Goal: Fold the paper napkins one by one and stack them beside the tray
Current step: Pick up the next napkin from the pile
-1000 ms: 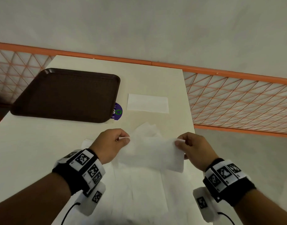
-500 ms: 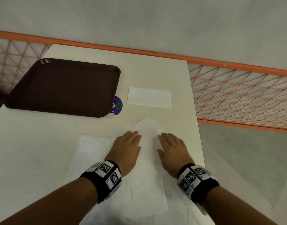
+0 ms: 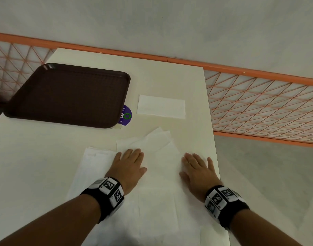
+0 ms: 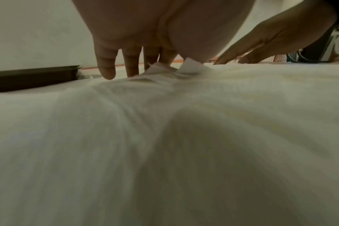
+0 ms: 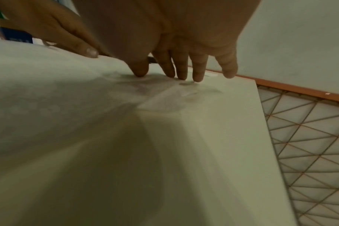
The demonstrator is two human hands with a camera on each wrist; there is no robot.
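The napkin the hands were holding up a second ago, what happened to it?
Both hands let go of the napkin and laid it down; left hand and right hand now press it flat, sliding apart. The folded napkin and tray stayed put.

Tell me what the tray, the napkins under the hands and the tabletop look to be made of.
Tray: probably moulded plastic, dark brown, matte, finely textured, with a raised rim.
Napkins: thin white tissue paper; soft creases and wrinkles show in the left wrist view.
Tabletop: seemingly laminate, cream, smooth, with a faint sheen; its core is not visible.
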